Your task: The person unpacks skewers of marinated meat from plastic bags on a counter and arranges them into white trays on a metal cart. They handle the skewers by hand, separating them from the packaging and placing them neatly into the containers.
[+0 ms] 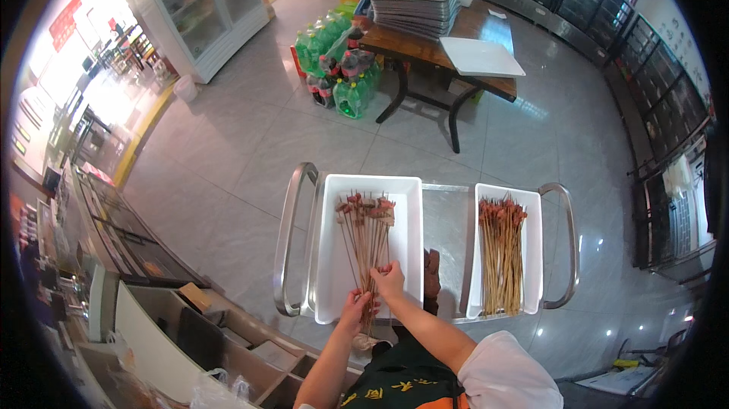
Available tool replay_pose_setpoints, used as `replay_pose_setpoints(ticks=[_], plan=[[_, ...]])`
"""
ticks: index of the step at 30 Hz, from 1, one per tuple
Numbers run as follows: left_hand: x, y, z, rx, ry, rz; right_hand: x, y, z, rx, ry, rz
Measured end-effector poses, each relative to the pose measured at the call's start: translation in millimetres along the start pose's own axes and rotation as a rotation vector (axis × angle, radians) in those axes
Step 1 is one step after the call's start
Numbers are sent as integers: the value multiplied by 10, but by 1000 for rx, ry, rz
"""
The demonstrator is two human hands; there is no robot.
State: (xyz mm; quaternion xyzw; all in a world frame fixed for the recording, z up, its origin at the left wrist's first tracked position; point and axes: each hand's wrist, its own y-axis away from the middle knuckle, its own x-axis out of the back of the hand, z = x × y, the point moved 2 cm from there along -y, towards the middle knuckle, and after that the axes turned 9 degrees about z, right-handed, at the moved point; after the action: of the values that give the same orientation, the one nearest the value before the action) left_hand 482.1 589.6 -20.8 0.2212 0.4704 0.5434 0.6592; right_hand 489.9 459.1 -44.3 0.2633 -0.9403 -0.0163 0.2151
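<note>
A bundle of meat skewers (pixel 367 238) lies in the larger white plastic tray (pixel 411 238), meat ends away from me and fanned out. My left hand (pixel 360 307) is closed around the lower ends of the sticks, near the tray's front edge. Just above it, my right hand (pixel 389 280) has its fingers on the sticks at the bundle's right side; whether it grips any is hard to tell. To the right, a narrower white tray (pixel 534 255) holds a denser bunch of skewers (pixel 502 255) with reddish meat.
Both trays stand on a stainless steel cart (pixel 448 227) with tubular handles. Beyond it are a wooden table (pixel 410 50) with stacked metal trays (pixel 416 4) and packs of drink bottles (pixel 336 67). Open counter compartments (pixel 228 335) lie at lower left. A glass-door refrigerator (pixel 199 4) stands behind.
</note>
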Motion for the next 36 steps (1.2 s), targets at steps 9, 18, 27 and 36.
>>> replay_pose_setpoints(ticks=[9,18,27,36], plan=[[76,-198,13,-45,-117,47,153,-321,-47,45,-12,98],[-144,-179,-62,-191,-244,138,158,-238,-110,-76,-127,79],[-98,-352,-80,-188,-155,52,248,-256,-252,72,-25,80],[9,-364,-101,-291,-208,184,-22,-197,-315,53,72,-131]])
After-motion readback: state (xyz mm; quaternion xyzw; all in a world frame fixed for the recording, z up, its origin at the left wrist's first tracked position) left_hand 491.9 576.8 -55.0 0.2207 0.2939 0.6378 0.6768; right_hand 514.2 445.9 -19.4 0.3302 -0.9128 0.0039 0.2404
